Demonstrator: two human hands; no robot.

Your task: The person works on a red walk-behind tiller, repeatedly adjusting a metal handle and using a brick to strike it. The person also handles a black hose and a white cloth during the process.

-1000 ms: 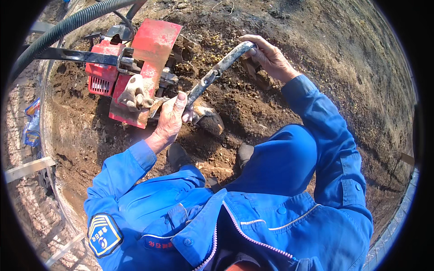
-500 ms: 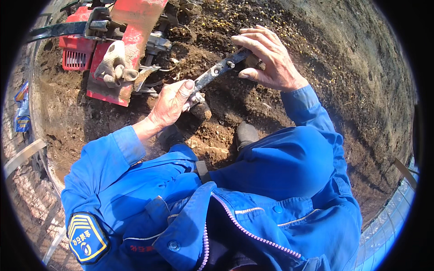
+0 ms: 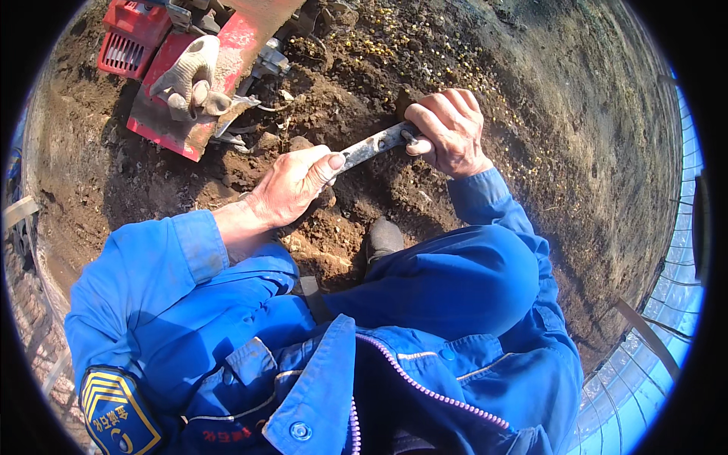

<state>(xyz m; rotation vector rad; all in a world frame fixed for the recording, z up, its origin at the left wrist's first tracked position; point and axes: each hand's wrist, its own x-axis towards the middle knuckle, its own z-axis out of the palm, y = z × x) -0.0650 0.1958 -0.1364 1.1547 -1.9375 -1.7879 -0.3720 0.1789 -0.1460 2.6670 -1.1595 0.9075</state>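
1. Metal bar [image 3: 371, 149]: 12 o'clock from centre, above the soil [image 3: 425, 189], tilted along an 8-to-2 line, between both hands.
2. Left hand [image 3: 292, 186], 10 o'clock: closed on the bar's lower end, thumb on top. Grip same as half a second ago.
3. Right hand [image 3: 453, 135], 1 o'clock: now curled closed around the upper end. Half a second ago it was spread, thumb apart.
4. Red machine [image 3: 135, 38], 10 o'clock: sits higher in view now, top cut off. Pale glove [image 3: 189, 76] still on its guard [image 3: 163, 121].
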